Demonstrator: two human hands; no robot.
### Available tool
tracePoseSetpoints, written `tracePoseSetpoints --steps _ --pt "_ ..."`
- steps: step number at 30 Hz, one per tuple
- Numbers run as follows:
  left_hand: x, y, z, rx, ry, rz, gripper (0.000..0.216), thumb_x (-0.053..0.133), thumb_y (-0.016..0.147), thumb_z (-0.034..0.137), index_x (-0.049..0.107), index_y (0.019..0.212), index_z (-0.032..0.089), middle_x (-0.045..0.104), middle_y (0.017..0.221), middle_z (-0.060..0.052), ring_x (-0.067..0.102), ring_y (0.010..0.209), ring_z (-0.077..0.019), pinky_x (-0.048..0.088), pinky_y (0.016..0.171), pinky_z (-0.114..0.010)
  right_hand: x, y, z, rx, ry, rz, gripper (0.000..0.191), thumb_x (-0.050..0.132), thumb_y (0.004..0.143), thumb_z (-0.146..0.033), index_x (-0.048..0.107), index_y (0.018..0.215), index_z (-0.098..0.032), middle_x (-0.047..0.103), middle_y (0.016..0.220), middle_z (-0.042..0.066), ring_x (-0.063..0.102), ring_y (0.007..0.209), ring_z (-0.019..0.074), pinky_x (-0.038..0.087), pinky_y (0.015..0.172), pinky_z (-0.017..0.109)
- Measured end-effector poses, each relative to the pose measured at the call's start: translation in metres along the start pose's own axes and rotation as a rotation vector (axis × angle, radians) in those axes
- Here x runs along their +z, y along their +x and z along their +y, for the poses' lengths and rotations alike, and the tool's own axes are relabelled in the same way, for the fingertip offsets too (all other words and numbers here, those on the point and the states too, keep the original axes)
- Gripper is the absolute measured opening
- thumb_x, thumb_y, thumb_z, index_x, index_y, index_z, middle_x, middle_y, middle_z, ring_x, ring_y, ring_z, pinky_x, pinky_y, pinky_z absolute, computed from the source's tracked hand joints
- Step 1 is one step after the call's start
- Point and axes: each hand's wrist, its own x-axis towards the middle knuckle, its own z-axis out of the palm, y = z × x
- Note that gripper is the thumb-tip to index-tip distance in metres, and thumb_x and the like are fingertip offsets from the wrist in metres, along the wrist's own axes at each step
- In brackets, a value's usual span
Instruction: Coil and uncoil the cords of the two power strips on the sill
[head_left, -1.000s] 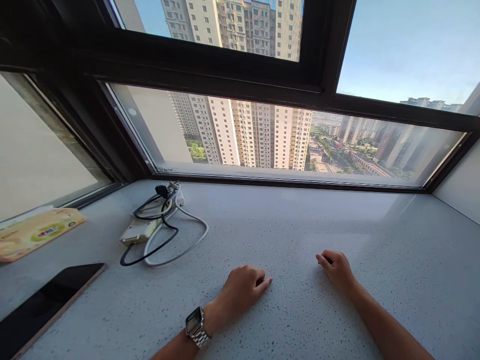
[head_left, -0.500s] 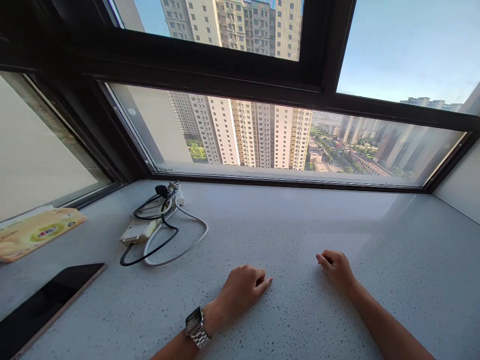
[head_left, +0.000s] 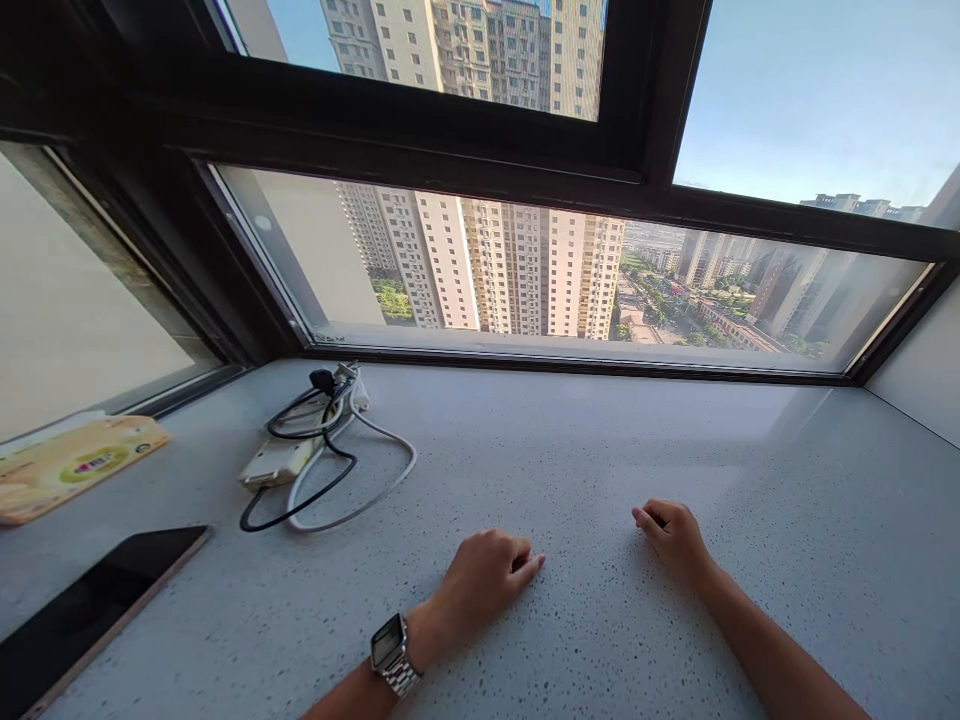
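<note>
My left hand (head_left: pixel 486 575) rests on the speckled white sill (head_left: pixel 570 640), its fingers curled under and its thumb pointing right. On that wrist is a watch (head_left: pixel 389 644) with a metal link band. To the right, and apart from it, my right hand (head_left: pixel 670 532) lies on its side in a loose fist with a dark hollow between the fingers. Nothing shows in either hand. Nearest to my left hand among the objects are a white cable (head_left: pixel 409 470) and a black cable (head_left: pixel 341 482), looped around a white power strip (head_left: pixel 276 463).
A dark-screened tablet or phone (head_left: pixel 97 610) lies at the lower left, with a yellow tissue pack (head_left: pixel 82 465) behind it. Dark window frames (head_left: pixel 450 150) bound the sill at the back and left. A pale wall (head_left: pixel 922 360) stands at the right.
</note>
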Motion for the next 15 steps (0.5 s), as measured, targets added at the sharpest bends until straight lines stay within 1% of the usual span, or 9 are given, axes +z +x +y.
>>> tracePoseSetpoints --steps 4,10,15 --pt "-0.0006 -0.0004 0.0004 -0.001 -0.002 -0.009 0.044 0.04 0.086 0.049 0.029 0.056 0.019 0.034 0.049 0.003 0.027 0.048 -0.0104 0.021 0.053 -0.027 -0.0005 -0.0002 -0.0006 -0.006 -0.008 0.001 0.042 0.042 0.088 -0.047 0.043 0.056 -0.019 0.037 0.051 -0.002 0.03 0.048 0.0101 0.021 0.048 0.025" --pt "-0.0022 -0.0022 0.0004 0.004 -0.024 -0.024 0.043 0.039 0.086 0.049 0.025 0.057 0.02 0.028 0.05 0.004 0.023 0.049 -0.01 0.021 0.052 -0.027 0.0003 0.0002 0.0006 -0.023 0.003 0.002 0.043 0.041 0.088 -0.047 0.045 0.056 -0.019 0.037 0.05 -0.002 0.029 0.047 0.0097 0.022 0.047 0.024" --pt "-0.0016 -0.0007 0.0 -0.004 -0.004 -0.021 0.043 0.039 0.087 0.049 0.025 0.058 0.02 0.029 0.05 0.004 0.023 0.049 -0.0101 0.022 0.053 -0.027 0.0 0.0004 0.0002 -0.036 0.007 0.012 0.044 0.042 0.088 -0.048 0.045 0.055 -0.019 0.037 0.049 -0.002 0.03 0.046 0.0098 0.021 0.046 0.024"
